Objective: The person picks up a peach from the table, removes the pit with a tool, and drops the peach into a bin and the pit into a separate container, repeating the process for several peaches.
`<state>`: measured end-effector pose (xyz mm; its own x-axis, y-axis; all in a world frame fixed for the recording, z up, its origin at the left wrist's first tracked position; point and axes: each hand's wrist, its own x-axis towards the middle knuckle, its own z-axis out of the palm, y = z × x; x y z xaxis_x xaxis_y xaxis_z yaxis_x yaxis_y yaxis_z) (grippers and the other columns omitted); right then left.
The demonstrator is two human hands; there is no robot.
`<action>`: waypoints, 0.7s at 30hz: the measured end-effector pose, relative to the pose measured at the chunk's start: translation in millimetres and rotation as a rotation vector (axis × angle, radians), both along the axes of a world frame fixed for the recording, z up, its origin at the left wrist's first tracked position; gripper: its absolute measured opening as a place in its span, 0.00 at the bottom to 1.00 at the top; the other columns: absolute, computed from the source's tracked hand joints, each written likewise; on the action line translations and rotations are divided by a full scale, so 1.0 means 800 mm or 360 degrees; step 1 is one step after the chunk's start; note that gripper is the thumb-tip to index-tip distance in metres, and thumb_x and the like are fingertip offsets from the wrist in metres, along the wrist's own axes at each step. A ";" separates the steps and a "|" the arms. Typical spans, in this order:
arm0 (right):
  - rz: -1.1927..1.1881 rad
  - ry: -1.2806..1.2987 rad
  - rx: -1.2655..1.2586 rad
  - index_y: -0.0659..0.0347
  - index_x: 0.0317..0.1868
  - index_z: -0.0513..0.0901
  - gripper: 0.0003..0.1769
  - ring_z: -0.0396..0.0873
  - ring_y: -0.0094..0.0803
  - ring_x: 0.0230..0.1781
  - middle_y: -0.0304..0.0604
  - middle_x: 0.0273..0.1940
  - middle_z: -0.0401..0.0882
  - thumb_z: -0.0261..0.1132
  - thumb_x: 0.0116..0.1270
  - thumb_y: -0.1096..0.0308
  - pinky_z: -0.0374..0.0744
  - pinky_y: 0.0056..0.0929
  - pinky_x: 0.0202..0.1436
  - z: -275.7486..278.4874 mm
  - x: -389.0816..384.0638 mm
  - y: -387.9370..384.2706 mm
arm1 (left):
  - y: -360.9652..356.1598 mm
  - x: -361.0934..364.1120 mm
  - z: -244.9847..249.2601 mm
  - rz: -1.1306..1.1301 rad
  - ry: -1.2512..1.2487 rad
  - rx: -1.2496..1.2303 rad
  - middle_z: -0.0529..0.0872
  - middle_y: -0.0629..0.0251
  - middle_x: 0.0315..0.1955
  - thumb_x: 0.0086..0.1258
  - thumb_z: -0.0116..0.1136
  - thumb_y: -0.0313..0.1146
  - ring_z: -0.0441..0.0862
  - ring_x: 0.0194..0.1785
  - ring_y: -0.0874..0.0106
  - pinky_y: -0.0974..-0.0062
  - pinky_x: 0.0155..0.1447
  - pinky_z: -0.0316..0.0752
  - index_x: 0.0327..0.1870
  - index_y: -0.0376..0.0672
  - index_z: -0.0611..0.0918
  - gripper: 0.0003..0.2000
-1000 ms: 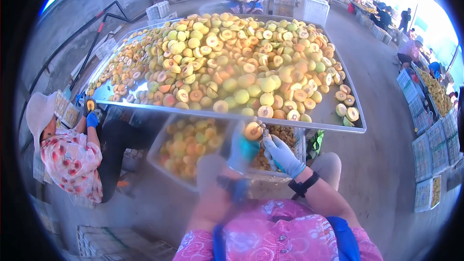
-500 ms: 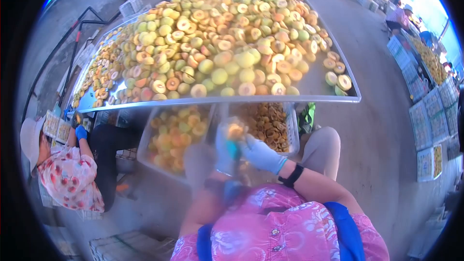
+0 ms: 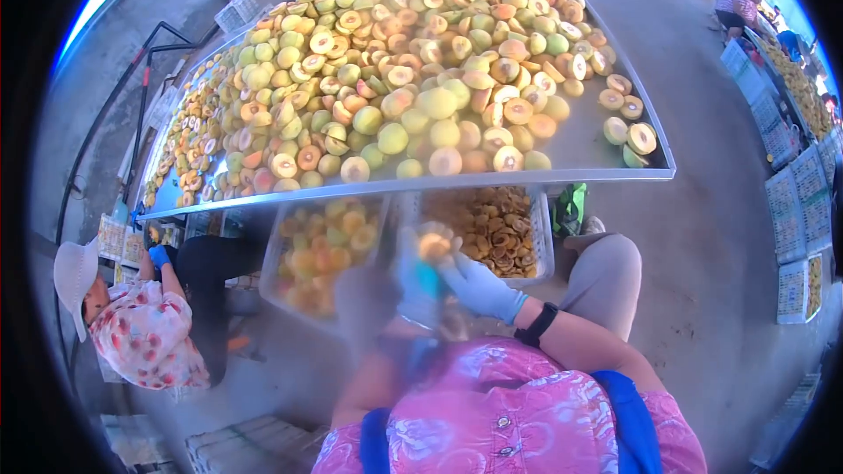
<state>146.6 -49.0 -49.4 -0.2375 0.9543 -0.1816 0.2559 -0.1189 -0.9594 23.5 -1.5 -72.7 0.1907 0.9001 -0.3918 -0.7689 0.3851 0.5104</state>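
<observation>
My left hand (image 3: 414,285), in a pale glove and blurred, is closed around a halved apricot (image 3: 435,246) whose orange cut face shows at the fingers. A teal patch (image 3: 428,280) shows against this hand; its kind is unclear. My right hand (image 3: 481,288), also in a pale glove, meets the left hand with fingers drawn together right at the fruit's lower side; what they pinch is hidden. Both hands are between my knees, in front of a crate (image 3: 542,237) of brown pieces, possibly pits or pitted halves. To its left stands a crate (image 3: 274,250) of yellow apricots.
A metal-edged table (image 3: 421,184) heaped with whole and halved apricots (image 3: 351,79) spans the front, its edge above the crates. At left sits a person (image 3: 145,333) in a hat and blue gloves. Stacked white crates (image 3: 795,211) and other people are at right.
The view has shifted slightly, so the table sits higher and the surroundings have moved. Both hands stay together at the apricot, with little change in their grip.
</observation>
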 end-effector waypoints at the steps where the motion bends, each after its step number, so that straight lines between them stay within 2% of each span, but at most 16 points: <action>1: -0.0041 -0.0007 -0.0083 0.68 0.55 0.73 0.23 0.81 0.56 0.44 0.62 0.44 0.81 0.51 0.76 0.54 0.77 0.45 0.47 0.012 0.003 0.002 | 0.000 0.000 0.005 -0.0058 0.0048 -0.0005 0.83 0.64 0.44 0.70 0.52 0.60 0.82 0.48 0.64 0.59 0.57 0.79 0.49 0.43 0.78 0.26; 2: -0.0085 -0.0015 -0.0165 0.68 0.56 0.72 0.23 0.81 0.56 0.44 0.62 0.45 0.80 0.50 0.76 0.54 0.77 0.45 0.47 0.017 0.006 0.005 | 0.001 0.003 0.011 -0.0054 0.0058 0.0001 0.83 0.64 0.44 0.70 0.52 0.60 0.82 0.48 0.64 0.59 0.57 0.79 0.49 0.43 0.78 0.26; 4: -0.0155 0.0073 -0.0064 0.67 0.57 0.73 0.24 0.81 0.55 0.44 0.62 0.45 0.81 0.49 0.76 0.54 0.77 0.45 0.48 0.013 0.007 0.007 | 0.004 0.015 0.020 -0.0017 0.0033 0.0063 0.82 0.64 0.47 0.70 0.52 0.59 0.81 0.51 0.65 0.58 0.59 0.78 0.51 0.43 0.76 0.26; 5: -0.0174 0.0110 -0.0052 0.67 0.57 0.73 0.24 0.81 0.55 0.44 0.62 0.44 0.81 0.49 0.76 0.54 0.77 0.45 0.48 0.014 0.010 0.007 | 0.010 0.017 0.003 -0.0012 -0.0081 0.0124 0.80 0.63 0.50 0.71 0.51 0.59 0.79 0.54 0.65 0.58 0.60 0.77 0.52 0.43 0.75 0.26; 8: -0.0206 0.0135 0.0019 0.67 0.57 0.73 0.24 0.81 0.56 0.44 0.61 0.43 0.81 0.48 0.77 0.54 0.77 0.45 0.49 0.012 0.017 0.009 | 0.008 0.027 0.007 0.0032 0.0157 0.0193 0.80 0.63 0.49 0.71 0.50 0.59 0.79 0.53 0.65 0.58 0.60 0.77 0.52 0.43 0.76 0.26; 12: -0.0154 0.0062 0.0071 0.67 0.55 0.73 0.24 0.81 0.57 0.44 0.62 0.42 0.81 0.47 0.77 0.53 0.77 0.46 0.48 0.001 0.024 0.012 | 0.007 0.030 0.015 0.0010 0.0071 0.0134 0.80 0.63 0.49 0.72 0.50 0.58 0.79 0.52 0.65 0.59 0.60 0.76 0.51 0.42 0.76 0.25; 14: -0.0122 0.0023 0.0043 0.68 0.54 0.73 0.24 0.81 0.58 0.43 0.63 0.42 0.81 0.47 0.77 0.53 0.78 0.46 0.47 0.004 0.023 0.007 | 0.004 0.027 0.012 -0.0027 0.0377 0.0128 0.81 0.63 0.46 0.72 0.51 0.58 0.79 0.50 0.66 0.59 0.59 0.76 0.48 0.43 0.77 0.24; 16: -0.0117 -0.0029 0.0001 0.68 0.53 0.73 0.24 0.81 0.59 0.43 0.64 0.42 0.81 0.46 0.77 0.53 0.78 0.47 0.47 -0.004 0.023 0.000 | 0.000 0.023 0.005 -0.0069 0.0317 0.0089 0.81 0.63 0.44 0.71 0.51 0.59 0.79 0.49 0.66 0.60 0.59 0.76 0.46 0.44 0.78 0.24; 18: 0.0148 -0.0189 0.0103 0.69 0.54 0.73 0.25 0.81 0.61 0.42 0.65 0.42 0.81 0.46 0.77 0.52 0.78 0.47 0.46 -0.030 0.022 -0.005 | -0.005 0.019 -0.004 -0.0105 0.0262 0.0044 0.81 0.63 0.42 0.71 0.51 0.59 0.79 0.48 0.67 0.60 0.58 0.76 0.44 0.44 0.78 0.24; 20: 0.0231 -0.0221 0.0096 0.70 0.55 0.72 0.26 0.81 0.60 0.44 0.66 0.43 0.81 0.48 0.77 0.52 0.78 0.47 0.48 -0.048 0.025 -0.011 | -0.007 0.014 -0.012 -0.0102 0.0288 -0.0034 0.82 0.63 0.38 0.70 0.52 0.62 0.79 0.45 0.67 0.61 0.56 0.76 0.41 0.45 0.79 0.25; 21: 0.0217 -0.0123 0.0107 0.69 0.56 0.73 0.26 0.82 0.52 0.43 0.61 0.43 0.81 0.50 0.77 0.51 0.78 0.43 0.47 -0.043 0.027 -0.013 | -0.011 0.020 -0.007 -0.0069 0.0379 -0.0020 0.81 0.64 0.36 0.69 0.51 0.63 0.79 0.44 0.66 0.62 0.55 0.76 0.40 0.45 0.79 0.26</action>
